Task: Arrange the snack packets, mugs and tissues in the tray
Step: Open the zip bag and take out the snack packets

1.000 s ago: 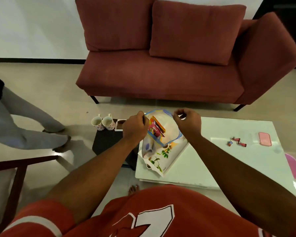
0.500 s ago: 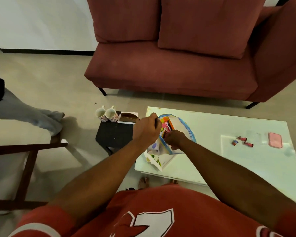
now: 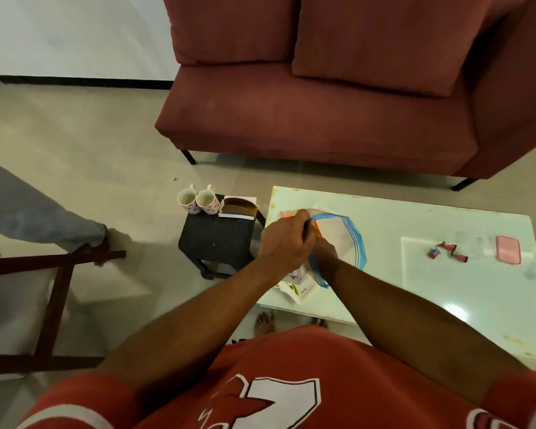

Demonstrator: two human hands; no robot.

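One bag (mouth toward sofa); left grip holding.

Short-sleeved red jersey, loose fit. Chest print in white: big block figure, prob. a 7, w/ thin dark outline; part of a 2nd white shape just left of it. Left sleeve red w/ white band near hem; right sleeve same, partly cut by frame edge. Forearms bare, left hand & right hand bare. Feet bare, toes visible past jersey hem.
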